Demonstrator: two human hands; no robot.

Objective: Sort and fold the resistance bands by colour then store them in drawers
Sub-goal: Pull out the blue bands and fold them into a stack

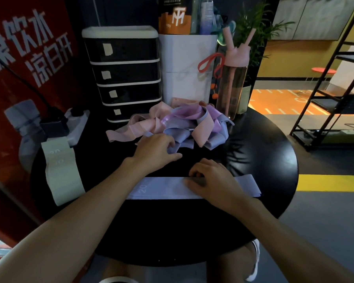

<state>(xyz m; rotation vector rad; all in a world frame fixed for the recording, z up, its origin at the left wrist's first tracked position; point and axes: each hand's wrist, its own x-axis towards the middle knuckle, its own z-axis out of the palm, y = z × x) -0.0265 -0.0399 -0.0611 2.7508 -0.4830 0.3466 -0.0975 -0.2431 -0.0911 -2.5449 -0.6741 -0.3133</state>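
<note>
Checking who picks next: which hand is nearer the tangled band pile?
Left. The left hand grips the pile at its near edge; the right hand holds the flat blue band, apart from it.

Matt bands on a glossy table.
I see the table as smooth, shiny black. The flat band, the pile of bands and the green band look matt and cloth-like. The drawer unit is smooth plastic with dark glossy fronts and paper labels. The bottle is see-through pink plastic.
</note>
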